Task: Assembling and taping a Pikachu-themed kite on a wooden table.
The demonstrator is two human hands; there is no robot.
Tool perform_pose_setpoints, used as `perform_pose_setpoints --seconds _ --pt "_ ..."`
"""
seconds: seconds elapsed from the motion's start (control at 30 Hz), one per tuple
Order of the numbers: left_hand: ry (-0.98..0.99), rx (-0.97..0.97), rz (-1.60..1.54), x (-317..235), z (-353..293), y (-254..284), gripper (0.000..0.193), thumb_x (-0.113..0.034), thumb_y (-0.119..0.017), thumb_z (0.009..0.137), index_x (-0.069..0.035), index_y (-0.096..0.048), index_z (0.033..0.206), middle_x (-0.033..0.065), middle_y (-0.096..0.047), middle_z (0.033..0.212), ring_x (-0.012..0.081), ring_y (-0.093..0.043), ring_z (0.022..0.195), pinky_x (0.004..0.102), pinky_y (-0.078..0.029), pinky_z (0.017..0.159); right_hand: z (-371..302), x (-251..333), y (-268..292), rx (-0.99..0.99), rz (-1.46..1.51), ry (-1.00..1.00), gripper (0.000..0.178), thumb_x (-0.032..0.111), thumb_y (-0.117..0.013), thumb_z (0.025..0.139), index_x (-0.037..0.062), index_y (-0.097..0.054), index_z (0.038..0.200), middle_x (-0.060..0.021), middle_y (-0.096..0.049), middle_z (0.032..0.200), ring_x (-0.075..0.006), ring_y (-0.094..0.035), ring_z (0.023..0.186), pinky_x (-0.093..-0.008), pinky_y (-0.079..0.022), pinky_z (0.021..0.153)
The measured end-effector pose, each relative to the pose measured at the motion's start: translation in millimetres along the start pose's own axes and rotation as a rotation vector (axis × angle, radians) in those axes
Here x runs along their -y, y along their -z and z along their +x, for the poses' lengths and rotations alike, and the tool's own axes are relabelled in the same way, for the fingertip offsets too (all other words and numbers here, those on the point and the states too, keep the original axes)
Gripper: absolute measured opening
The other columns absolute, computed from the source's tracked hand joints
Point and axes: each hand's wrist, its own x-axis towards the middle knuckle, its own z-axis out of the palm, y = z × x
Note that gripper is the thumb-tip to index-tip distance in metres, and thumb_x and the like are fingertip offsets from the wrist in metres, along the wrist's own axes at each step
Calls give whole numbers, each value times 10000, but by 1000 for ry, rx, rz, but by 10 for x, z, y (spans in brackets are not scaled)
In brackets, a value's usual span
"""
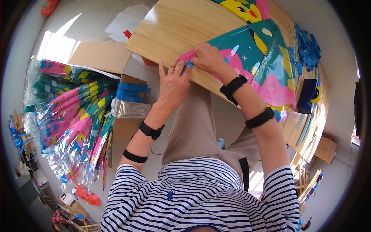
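I see the sheet [236,43] lying across the table [166,29], its pink end at the near edge, where both hands meet. The right hand [206,58] is curled over that end, fingertips by a blue bit [189,63]; the left hand [174,85] reaches in beside it, fingers partly spread. I cannot tell from here whether either one grips anything. To the left, bundles [75,106] fan out beside a box [99,56]

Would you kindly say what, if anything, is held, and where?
The left hand and right hand apparently hold the glossy teal-and-pink sheet by its pink tip.
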Motion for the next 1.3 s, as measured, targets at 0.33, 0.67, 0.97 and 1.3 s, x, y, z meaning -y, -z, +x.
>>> perform_pose_setpoints --seconds 0.33,0.67,0.97,1.3 --pt "-143 -48 -1 6 73 -20 523 -73 -773 729 -26 -615 1226 100 -578 1313 276 -509 1320 705 -216 1131 4 65 65 62 -61 -40 258 210 -635 755 15 -741 886 -220 -707 986 -403 -701 949 -496 -575 781" --pt "-139 -17 29 -14 108 5 476 -107 -779 723 -35 -627 1169 51 -590 1234 239 -538 1245 745 -219 1109 -5 117 204 55 4 -185 319 355 -799 724 56 -763 829 -188 -728 882 -382 -705 869 -473 -572 734" --pt "-151 -62 18 -43 125 23 392 -133 -769 712 -13 -669 1071 71 -614 1149 274 -556 1182 770 -220 1090 -59 143 278 -40 132 -328 383 419 -819 730 61 -768 858 -173 -732 840 -357 -714 842 -449 -568 726" --pt "-129 -20 39 -21 112 -14 444 -123 -795 703 -55 -636 1112 29 -591 1201 248 -541 1209 742 -235 1106 -175 32 320 -180 274 -211 306 288 -824 707 20 -692 769 -165 -699 766 -330 -691 742 -415 -528 632"
